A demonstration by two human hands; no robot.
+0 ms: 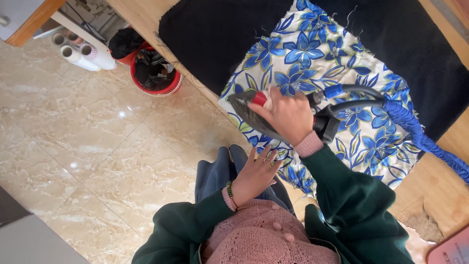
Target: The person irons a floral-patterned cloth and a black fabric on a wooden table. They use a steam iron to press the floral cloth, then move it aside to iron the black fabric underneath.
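The right hand (288, 117) is closed around the handle of a grey steam iron (254, 117), with the fingers wrapped over the top, near a red button at the front of the handle. The iron lies with its pointed tip toward the left side of the view, and it rests on a white cloth with blue flowers (317, 63), near the edge of the cloth that is closest to the person. The cloth is spread over a black pad (220, 29), which covers the wooden table (439, 181). A grey hose leaves the back of the iron and continues as a blue braided hose (420, 132) over the right part of the table. The left hand (256, 173) is open, the fingers are spread and point upward, and it holds nothing; it is just below the iron and close to the hanging edge of the cloth. On the marble floor, beside the table, stands a red bucket (156, 73), and near it lie some white rolls (83, 54).
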